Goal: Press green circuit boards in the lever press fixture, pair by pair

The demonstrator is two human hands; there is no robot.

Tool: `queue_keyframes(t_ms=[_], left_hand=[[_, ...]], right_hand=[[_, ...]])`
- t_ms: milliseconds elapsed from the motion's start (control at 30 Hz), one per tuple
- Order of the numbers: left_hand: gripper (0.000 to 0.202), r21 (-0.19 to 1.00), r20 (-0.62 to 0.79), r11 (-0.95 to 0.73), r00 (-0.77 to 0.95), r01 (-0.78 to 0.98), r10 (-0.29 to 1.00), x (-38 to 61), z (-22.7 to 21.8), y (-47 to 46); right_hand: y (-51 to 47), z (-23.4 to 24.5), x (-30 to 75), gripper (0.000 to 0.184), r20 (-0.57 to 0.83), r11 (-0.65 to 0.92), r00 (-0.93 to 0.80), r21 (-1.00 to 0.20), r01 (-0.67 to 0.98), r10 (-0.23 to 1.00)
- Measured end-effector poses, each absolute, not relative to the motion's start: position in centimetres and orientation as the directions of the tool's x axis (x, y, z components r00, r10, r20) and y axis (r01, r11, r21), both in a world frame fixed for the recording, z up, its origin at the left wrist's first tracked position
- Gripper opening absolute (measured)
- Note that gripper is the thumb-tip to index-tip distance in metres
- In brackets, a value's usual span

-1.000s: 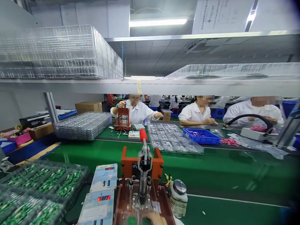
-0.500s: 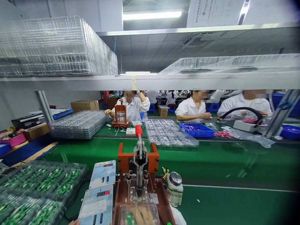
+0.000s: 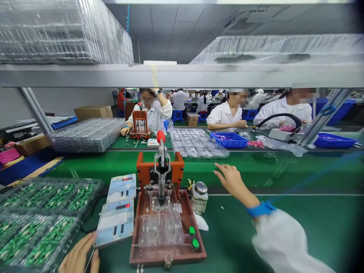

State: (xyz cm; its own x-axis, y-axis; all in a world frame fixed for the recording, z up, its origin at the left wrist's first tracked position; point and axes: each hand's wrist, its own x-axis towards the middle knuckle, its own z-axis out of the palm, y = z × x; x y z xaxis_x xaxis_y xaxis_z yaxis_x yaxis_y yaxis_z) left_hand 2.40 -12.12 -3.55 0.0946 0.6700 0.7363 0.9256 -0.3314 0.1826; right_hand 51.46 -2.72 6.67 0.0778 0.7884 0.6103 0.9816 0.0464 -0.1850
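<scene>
My left hand [image 3: 77, 259] is at the left edge of the lower light-blue meter box [image 3: 115, 222], fingertips at its corner. Between thumb and fingers shows a thin, rod-like thing I cannot make out. My right hand [image 3: 231, 180] reaches out over the green belt's near edge, fingers spread, with nothing visible in it. Between the hands stands a brown test fixture [image 3: 196, 251] with a clear plate [image 3: 161, 230], an orange frame [image 3: 140, 172] and a red-knobbed toggle clamp [image 3: 161, 153]. A second meter box [image 3: 121, 188] lies behind the first; both have red digits lit.
Clear trays of green circuit boards [image 3: 53, 220] lie at left. A metal-lidded jar [image 3: 199, 197] stands right of the fixture. Across the belt [image 3: 198, 173] are a board tray [image 3: 197, 142], a blue bin [image 3: 228, 139] and co-workers in white. A shelf [image 3: 174, 75] spans above.
My right hand has left the fixture and moved up and right over the belt. The green board seen under it no longer shows there. My left hand stays by the meter box; the view has tilted down.
</scene>
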Motion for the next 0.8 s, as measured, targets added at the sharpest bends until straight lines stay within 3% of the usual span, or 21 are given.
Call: queue_keyframes(t_ms=[67,167,233,333,400,467,533,633,800], left_hand=[[0.025,0.180,0.767,-0.391,0.120,0.903,0.630,2.9,-2.3,-13.1],[0.026,0.273,0.767,-0.513,0.138,0.814,0.627,4.8,-1.1,-16.0],[0.027,0.333,0.707,-0.603,0.232,0.725,0.668,6.5,-0.8,-18.3],[0.026,0.428,0.555,-0.681,0.422,0.594,0.717,9.0,-1.3,-21.2],[0.029,0.494,0.448,-0.662,0.487,0.564,0.749,10.2,-2.0,-22.2],[0.033,0.540,0.358,-0.615,0.505,0.574,0.786,11.1,-2.7,-22.4],[0.034,0.576,0.307,-0.572,0.494,0.584,0.813,11.7,-3.4,-22.2],[0.032,0.634,0.291,-0.532,0.464,0.561,0.837,12.4,-3.9,-21.5],[0.036,0.695,0.224,-0.462,0.444,0.551,0.867,13.4,-2.7,-20.7]], right_hand=[[-1.2,6.8,52.2,0.044,0.605,-0.017,0.143,-0.209,0.978,0.783],[-3.0,7.1,50.6,0.041,0.618,-0.021,0.162,-0.230,0.973,0.769],[-6.6,7.5,47.7,0.033,0.692,0.115,0.093,-0.249,0.962,0.716],[-13.6,7.1,42.1,0.022,0.850,0.554,-0.149,-0.187,0.811,0.505],[-17.7,5.6,38.8,0.024,0.757,0.739,-0.423,-0.115,0.664,0.498],[-20.5,3.3,36.3,0.025,0.551,0.769,-0.586,-0.174,0.615,0.594],[-21.6,0.8,35.0,0.025,0.392,0.703,-0.594,-0.251,0.666,0.703],[-21.3,-1.9,34.5,0.027,0.293,0.603,-0.527,-0.351,0.716,0.797],[-20.7,-1.1,35.0,0.037,0.096,0.443,-0.476,-0.557,0.702,0.874]])
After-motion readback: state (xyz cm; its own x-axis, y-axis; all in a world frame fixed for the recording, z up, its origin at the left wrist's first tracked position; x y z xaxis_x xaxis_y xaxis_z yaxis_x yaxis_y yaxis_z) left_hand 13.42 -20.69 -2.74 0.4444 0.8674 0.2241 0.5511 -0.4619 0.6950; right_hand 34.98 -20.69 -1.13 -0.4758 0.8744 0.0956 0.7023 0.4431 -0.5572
